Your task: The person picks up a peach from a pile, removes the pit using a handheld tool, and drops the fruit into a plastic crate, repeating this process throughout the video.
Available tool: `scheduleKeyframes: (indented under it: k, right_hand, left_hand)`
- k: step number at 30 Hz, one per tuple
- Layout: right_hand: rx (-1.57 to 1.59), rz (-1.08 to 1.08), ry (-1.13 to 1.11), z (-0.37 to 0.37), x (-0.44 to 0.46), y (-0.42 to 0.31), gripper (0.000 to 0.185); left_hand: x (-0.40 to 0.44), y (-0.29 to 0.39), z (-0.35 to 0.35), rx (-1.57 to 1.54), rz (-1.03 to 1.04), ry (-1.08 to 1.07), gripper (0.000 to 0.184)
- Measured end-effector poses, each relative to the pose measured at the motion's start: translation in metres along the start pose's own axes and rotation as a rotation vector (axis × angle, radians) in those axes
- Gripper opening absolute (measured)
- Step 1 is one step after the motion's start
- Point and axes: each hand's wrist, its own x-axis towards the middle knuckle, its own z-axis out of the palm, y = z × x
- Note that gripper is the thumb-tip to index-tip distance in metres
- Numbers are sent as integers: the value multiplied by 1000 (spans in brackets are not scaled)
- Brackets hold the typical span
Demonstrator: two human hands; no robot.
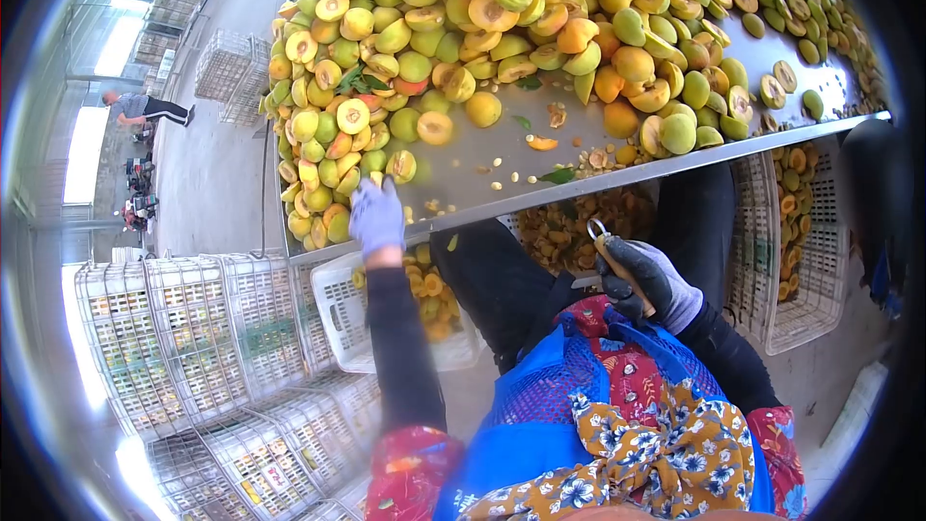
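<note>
My left hand (377, 218), in a pale lilac glove, is at the table's near edge, its fingertips against the fruit at the left end of the heap. A halved fruit (400, 166) lies just beyond the fingers; whether they grip anything is blurred. In my right hand (653, 282), gloved in grey and black, is a wooden-handled tool (625, 273) with a metal loop at its tip, held over my lap. Yellow-green halved and whole fruits (492, 12) are heaped on the metal table (473, 169), with loose pits and leaves near its edge.
Below the table edge stand a white crate (347, 323) with fruit, a heap of brown-orange pieces (579, 232) and another crate (805, 314) at the right. Stacked wire-framed crates (193, 328) are at the left. A person (135, 108) stands far off at upper left.
</note>
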Motion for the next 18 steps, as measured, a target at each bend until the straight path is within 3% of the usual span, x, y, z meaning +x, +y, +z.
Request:
scheduleKeyframes:
  k: [2,5,8,10,11,12,14,15,18]
  right_hand:
    - [-119,-76,-4,6,-2,3,42]
    - [-178,-77,-72,11,-10,-3,39]
    - [-242,-26,0,12,-3,3,33]
    - [-614,-261,58,11,4,7,21]
    - [-848,-421,80,10,7,7,18]
    - [-1084,-582,100,10,10,8,16]
    - [-1276,-680,173,20,10,7,21]
    - [-1369,-675,202,28,4,2,23]
    - [-1499,-762,246,41,-1,-2,27]
  left_hand:
    - [36,12,22,79,67,1,51]
    - [72,7,45,-411,265,-204,50]
    - [40,25,46,-997,257,-430,42]
    - [-16,55,6,-1182,203,-552,38]
    - [-38,65,9,-1389,421,-447,33]
    - [-57,66,11,-1322,595,-366,27]
    - [-96,81,0,-1678,185,-720,26]
    - [-113,89,-9,-1605,250,-653,26]
    - [-141,100,1,-1700,240,-713,37]
